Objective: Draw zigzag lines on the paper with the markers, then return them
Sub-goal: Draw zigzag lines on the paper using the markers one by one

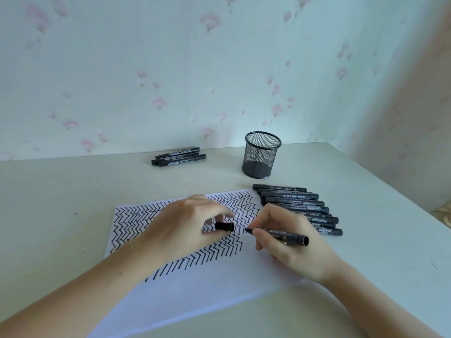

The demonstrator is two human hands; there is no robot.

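Head view: an uncapped black marker (278, 234) is gripped by the right hand (290, 242), its tip pointed left at the cap (224, 226) that is pinched between the fingertips of the left hand (185, 225). Both are held just above the paper (200, 284), tip and cap mouth near each other but not yet joined. The step in hand is judged to be either uncapping or capping — which of the two cannot be told. If the marker is to be returned, the tip must be lined up with the cap's opening and pressed home.

The paper lies at the near middle of the desk (61, 191). Its far half is filled with dense rows of black zigzag lines; the near part is blank, so the drawing is judged unfinished. A row of capped markers (297, 208) is laid side by side just beside the paper's right edge, and two more markers (179, 156) rest near the desk's far edge. A mesh pen cup (261, 154), seemingly empty, stands upright toward the far edge.
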